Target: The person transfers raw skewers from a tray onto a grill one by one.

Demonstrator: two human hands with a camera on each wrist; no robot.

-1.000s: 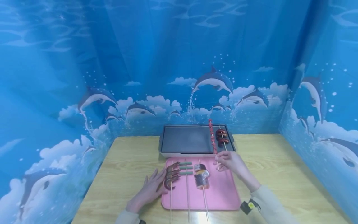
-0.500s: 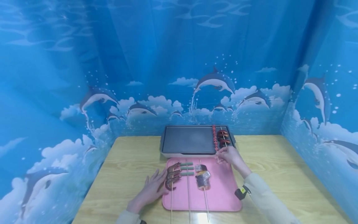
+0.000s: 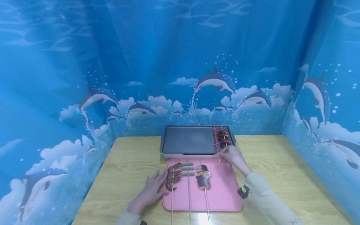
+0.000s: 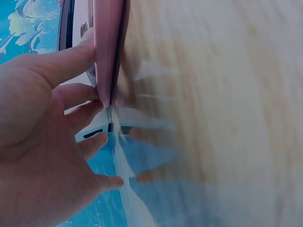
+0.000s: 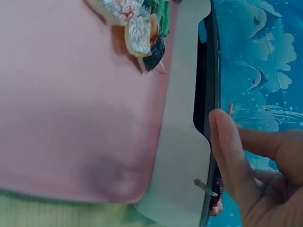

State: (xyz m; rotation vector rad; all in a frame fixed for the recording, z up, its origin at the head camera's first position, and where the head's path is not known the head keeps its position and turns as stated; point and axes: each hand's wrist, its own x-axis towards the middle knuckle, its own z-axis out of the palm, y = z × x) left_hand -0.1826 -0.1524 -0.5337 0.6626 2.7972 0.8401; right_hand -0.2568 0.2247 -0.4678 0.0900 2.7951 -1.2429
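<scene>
My right hand [image 3: 232, 157] pinches the bare stick end of a skewer of small red pieces [image 3: 215, 139], which lies along the right part of the black griddle [image 3: 185, 140]. In the right wrist view, that hand's fingertips [image 5: 222, 118] come together at the griddle's front edge. Beside it lies a skewer of dark red curled pieces [image 3: 224, 137]. My left hand [image 3: 152, 189] rests with fingers spread at the left edge of the pink tray [image 3: 222, 200]. On the tray, a shrimp skewer [image 3: 172, 177] is nearest to that hand.
Also on the tray are a skewer of green sticks [image 3: 187, 169] and one of silvery fish chunks [image 3: 203, 178]. Their stick ends overhang the tray's near edge. The tray sits right before the griddle on a wooden table [image 3: 126, 162]; a blue dolphin-print curtain [image 3: 168, 62] surrounds it.
My right hand has lowered the red skewer from a raised slant onto the griddle, parallel to the dark red one. Over the last half second little moves. The left hand stays put.
</scene>
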